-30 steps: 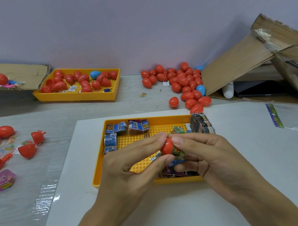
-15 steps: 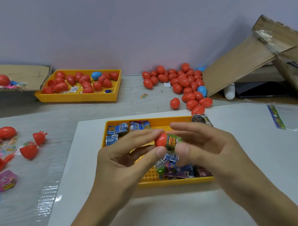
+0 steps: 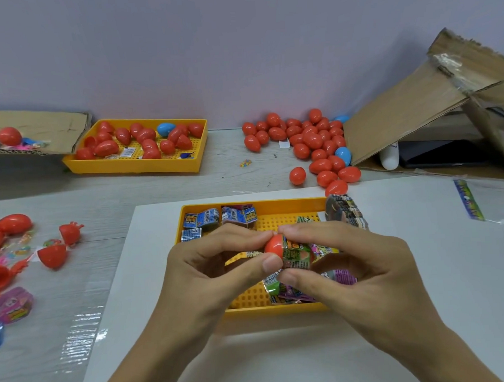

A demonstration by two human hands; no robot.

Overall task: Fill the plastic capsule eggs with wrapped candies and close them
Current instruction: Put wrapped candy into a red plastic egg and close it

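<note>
Between thumb and fingertips, my left hand (image 3: 208, 267) pinches a red egg half (image 3: 275, 245) above the near yellow tray (image 3: 254, 209). A green wrapped candy (image 3: 298, 253) sticks out of that half, and my right hand (image 3: 361, 269) pinches it against the opening. More wrapped candies lie in the tray, blue ones (image 3: 201, 220) at its far left and purple and green ones (image 3: 295, 293) under my hands. The egg's other half is not visible.
A pile of closed red and blue eggs (image 3: 309, 143) lies at the back right beside a tipped cardboard box (image 3: 414, 108). A second yellow tray (image 3: 134, 164) with eggs stands at the back left. Open red halves (image 3: 53, 255) and loose sweets lie at the left.
The green candy has gone a little deeper into the red half. My hands stay together above the tray, and my right fingers have shifted their hold on the wrapper.
</note>
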